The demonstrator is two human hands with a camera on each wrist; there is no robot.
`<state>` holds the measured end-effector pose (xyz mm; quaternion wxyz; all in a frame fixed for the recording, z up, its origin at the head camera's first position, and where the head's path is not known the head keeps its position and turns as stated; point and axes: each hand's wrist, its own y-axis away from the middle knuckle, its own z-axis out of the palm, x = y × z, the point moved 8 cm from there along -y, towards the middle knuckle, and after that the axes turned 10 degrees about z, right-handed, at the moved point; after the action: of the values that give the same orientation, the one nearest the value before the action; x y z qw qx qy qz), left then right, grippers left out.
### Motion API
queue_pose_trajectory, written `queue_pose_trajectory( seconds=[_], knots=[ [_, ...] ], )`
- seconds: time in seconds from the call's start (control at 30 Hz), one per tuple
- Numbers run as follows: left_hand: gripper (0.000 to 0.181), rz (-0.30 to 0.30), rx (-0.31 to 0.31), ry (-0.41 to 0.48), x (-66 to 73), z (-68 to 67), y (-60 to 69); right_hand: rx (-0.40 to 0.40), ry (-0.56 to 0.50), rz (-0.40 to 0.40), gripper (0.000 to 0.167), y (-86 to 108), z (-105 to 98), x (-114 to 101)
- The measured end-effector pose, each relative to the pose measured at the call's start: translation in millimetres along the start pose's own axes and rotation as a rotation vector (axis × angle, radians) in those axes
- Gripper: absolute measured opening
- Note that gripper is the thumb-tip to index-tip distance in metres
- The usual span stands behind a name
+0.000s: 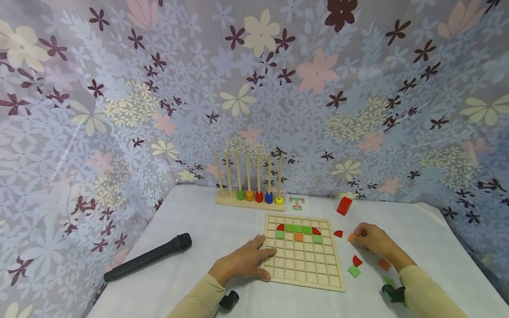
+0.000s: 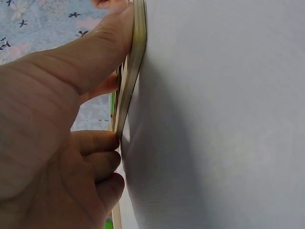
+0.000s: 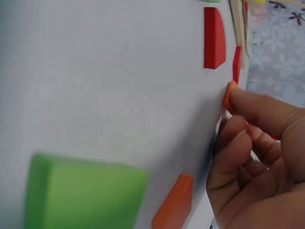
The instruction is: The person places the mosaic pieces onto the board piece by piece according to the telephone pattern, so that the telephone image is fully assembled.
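Note:
My left hand (image 1: 247, 260) rests on the left edge of a wooden grid board (image 1: 304, 277), fingers spread and thumb near its lower corner. In the left wrist view the thumb lies along the rim of the board (image 2: 131, 81). Green squares, an orange square (image 1: 298, 237) and two red quarter-round tiles sit in the board's upper rows. Right of the board, my right hand (image 1: 374, 242) pinches an orange tile (image 3: 228, 98) between thumb and fingertips, just above the white cloth.
Loose red quarter-round tiles (image 1: 357, 261), a green tile (image 1: 354, 271) and another orange tile (image 1: 384, 264) lie around the right hand. Behind stand a red block (image 1: 344, 206), a pattern card (image 1: 303, 203) and a peg rack (image 1: 238, 202) with coloured beads. A black microphone (image 1: 149, 258) lies left.

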<state>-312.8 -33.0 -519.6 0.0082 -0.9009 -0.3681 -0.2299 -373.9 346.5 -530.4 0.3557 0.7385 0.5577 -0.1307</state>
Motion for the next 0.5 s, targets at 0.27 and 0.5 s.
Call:
queue_pose_trajectory(
  seconds=[0.27,0.5],
  knots=[
    [0.081,-0.001,-0.001,0.010,1.0,-0.9,1.5,-0.012,-0.300,-0.086,0.048,8.5,-6,-10],
    [0.081,0.007,-0.005,-0.004,0.7,-0.5,0.6,0.002,-0.458,-0.133,0.063,19.8,-11,-37]
  ],
)
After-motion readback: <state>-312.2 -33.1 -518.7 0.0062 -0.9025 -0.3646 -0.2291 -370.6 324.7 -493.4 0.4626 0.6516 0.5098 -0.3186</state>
